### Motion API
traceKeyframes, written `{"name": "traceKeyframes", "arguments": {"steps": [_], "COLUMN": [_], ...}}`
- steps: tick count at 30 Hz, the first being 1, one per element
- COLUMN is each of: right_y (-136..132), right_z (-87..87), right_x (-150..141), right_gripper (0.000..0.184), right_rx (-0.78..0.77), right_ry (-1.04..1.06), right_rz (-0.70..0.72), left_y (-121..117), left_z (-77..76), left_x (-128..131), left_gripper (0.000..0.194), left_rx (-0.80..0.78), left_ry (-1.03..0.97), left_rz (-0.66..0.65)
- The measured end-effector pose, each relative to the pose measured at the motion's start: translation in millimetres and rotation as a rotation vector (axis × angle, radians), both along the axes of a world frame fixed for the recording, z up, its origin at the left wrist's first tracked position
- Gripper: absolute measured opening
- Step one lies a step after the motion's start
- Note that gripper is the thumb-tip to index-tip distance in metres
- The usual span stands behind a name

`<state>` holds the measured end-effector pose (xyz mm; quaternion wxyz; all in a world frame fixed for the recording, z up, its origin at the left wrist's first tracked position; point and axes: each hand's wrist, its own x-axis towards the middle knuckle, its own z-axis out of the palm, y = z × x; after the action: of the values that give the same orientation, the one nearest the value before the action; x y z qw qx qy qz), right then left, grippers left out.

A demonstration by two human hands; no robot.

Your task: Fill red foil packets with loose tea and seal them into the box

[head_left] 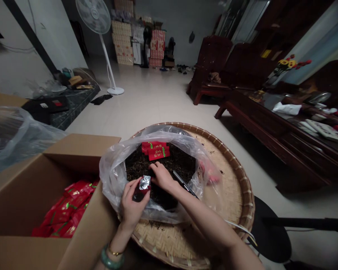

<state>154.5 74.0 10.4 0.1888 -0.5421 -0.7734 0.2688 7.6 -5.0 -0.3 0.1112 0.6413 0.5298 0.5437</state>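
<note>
My left hand (132,204) grips a small red packet, its silver foil inside (145,182) turned up toward me. Just right of it, my right hand (162,176) is low over dark, twisted dried tea leaves (183,159), fingers curled down; what they hold, if anything, is hidden. The leaves lie in a large clear plastic bag (112,161) with its mouth spread wide. Several flat red packets (159,153) with gold and green print rest on the leaves at the far side. A slim metal tool (184,183) lies beside my right forearm, its kind unclear.
Under the bag is a round woven bamboo tray (228,180) with scattered leaf bits. On the left, an open cardboard box (14,198) holds many red packets (70,206). A white standing fan (103,48) and a dark wooden table (250,127) are farther off.
</note>
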Motion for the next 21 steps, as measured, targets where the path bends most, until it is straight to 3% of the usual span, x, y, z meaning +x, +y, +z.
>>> {"name": "traceKeyframes", "arguments": {"steps": [4,8,11,15,18,21], "right_y": [3.0,1.3,-2.7,-9.3,-13.4,-15.4], "right_z": [1.1,2.5,4.9,13.2,19.0,22.8], "right_x": [10.0,22.5,29.5,34.7,36.0,34.4], "right_gripper": [0.038,0.041,0.038,0.038,0.026,0.026], "right_rx": [0.026,-0.073,-0.328,-0.74,-0.922,-0.999], "right_ry": [0.122,0.552,0.857,1.414,1.698,1.782], "right_rz": [-0.061,-0.215,-0.32,-0.46,-0.503,-0.515], "left_y": [0.0,0.4,0.2,-0.6,-0.9,-0.7], "left_z": [0.0,-0.8,0.4,2.5,2.7,2.8], "left_x": [-0.7,-0.7,0.0,0.9,1.4,1.9], "left_gripper": [0.035,0.036,0.035,0.034,0.033,0.033], "left_rx": [-0.004,0.013,0.012,-0.006,-0.018,-0.008], "left_ry": [-0.003,-0.011,-0.003,-0.002,0.001,0.002], "left_rz": [0.007,-0.01,-0.003,0.009,0.015,0.02]}}
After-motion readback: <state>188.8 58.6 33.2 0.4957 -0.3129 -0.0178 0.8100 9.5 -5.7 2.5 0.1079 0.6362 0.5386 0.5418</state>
